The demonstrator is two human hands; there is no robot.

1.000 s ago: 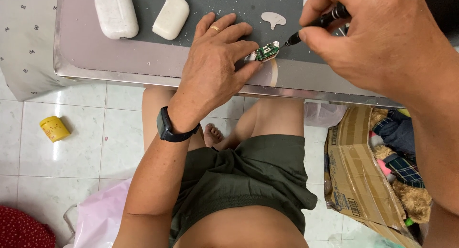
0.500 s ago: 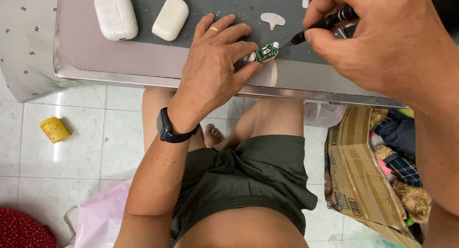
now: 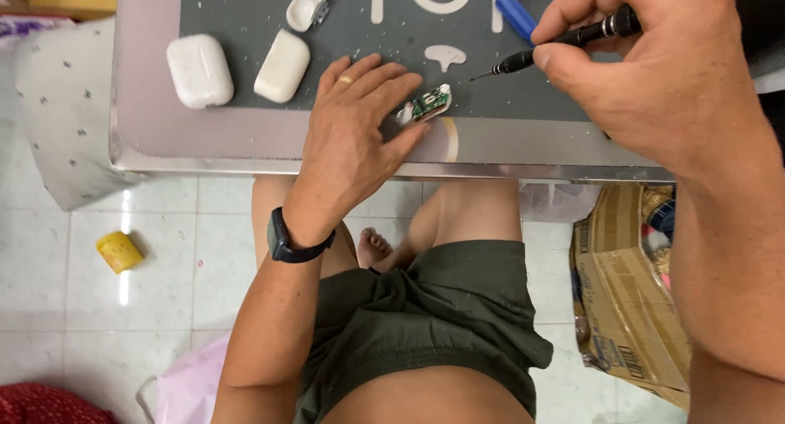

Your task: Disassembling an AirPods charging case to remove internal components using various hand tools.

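Note:
My left hand (image 3: 356, 138) lies flat on the table edge, its fingertips pinning a small white part with a green circuit board (image 3: 427, 106). My right hand (image 3: 654, 72) grips a thin black screwdriver (image 3: 564, 44); its tip hovers a little to the right of the circuit board, not touching it. A small white mushroom-shaped piece (image 3: 446, 57) lies just above the board on the dark grey mat (image 3: 245, 7).
Two closed white earbud cases (image 3: 199, 70) (image 3: 282, 65) and an open one (image 3: 309, 3) lie on the mat, with a blue cylinder (image 3: 515, 13) near my right hand. Below the metal table edge (image 3: 204, 158): tiled floor, a yellow object (image 3: 119, 251), a cardboard box (image 3: 630, 301).
The screwdriver tip has pulled away to the right of the circuit board, which it was touching before. The view has shifted down slightly. My left hand stays in place.

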